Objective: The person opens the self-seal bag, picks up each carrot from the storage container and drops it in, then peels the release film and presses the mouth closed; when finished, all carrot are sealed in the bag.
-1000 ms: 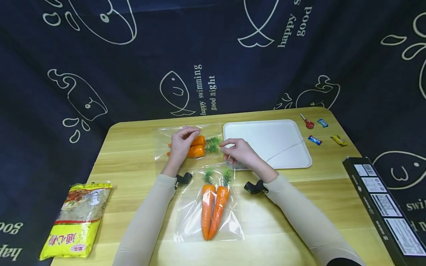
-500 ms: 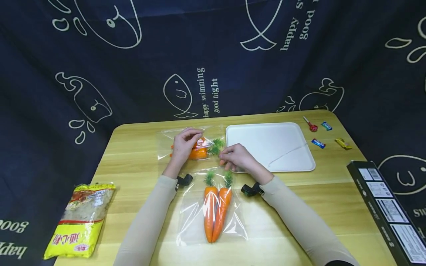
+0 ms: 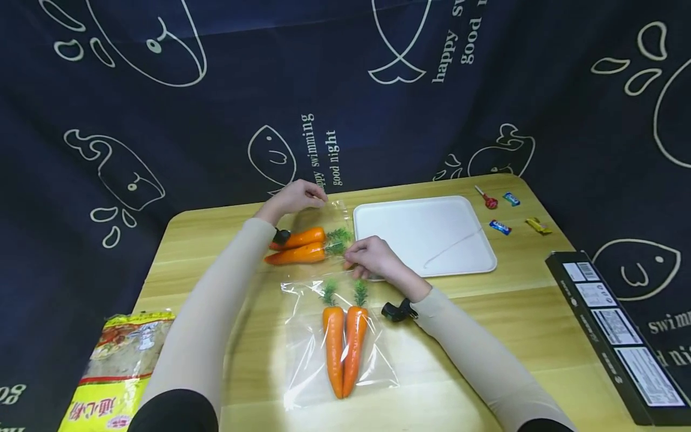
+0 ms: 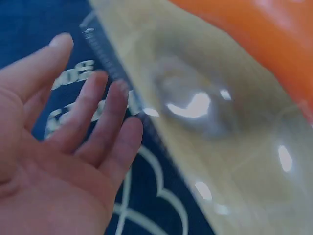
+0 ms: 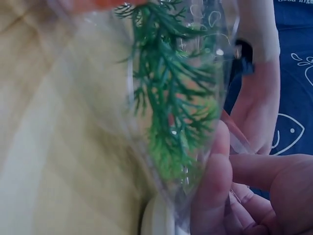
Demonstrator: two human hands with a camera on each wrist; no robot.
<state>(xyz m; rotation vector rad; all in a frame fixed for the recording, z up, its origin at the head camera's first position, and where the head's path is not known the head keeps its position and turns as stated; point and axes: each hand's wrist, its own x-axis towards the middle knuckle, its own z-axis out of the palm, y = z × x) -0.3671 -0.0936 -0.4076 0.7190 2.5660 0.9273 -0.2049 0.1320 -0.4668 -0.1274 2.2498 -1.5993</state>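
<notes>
A clear zip bag (image 3: 337, 213) with two orange carrots (image 3: 297, 246) lies at the far middle of the wooden table (image 3: 486, 312). My left hand (image 3: 302, 195) reaches over it to its far edge. In the left wrist view the fingers (image 4: 105, 115) are straight and lie against the bag's zip strip (image 4: 117, 73). My right hand (image 3: 358, 259) pinches the bag's right end beside the green carrot tops (image 5: 171, 98); thumb and fingers (image 5: 215, 186) close on the plastic. A second bag (image 3: 378, 360) with two carrots (image 3: 340, 342) lies nearer me, untouched.
A white tray (image 3: 421, 234) sits right of the hands. A lollipop (image 3: 488, 200) and small wrapped sweets (image 3: 499, 227) lie at the far right. There is a yellow food packet (image 3: 119, 372) at the left edge and a long black box (image 3: 615, 330) at the right edge. Dark printed cloth hangs behind.
My left hand has left the top of the far carrots and moved to the bag's far edge, so both carrots now show. My right hand stays at the bag's right end.
</notes>
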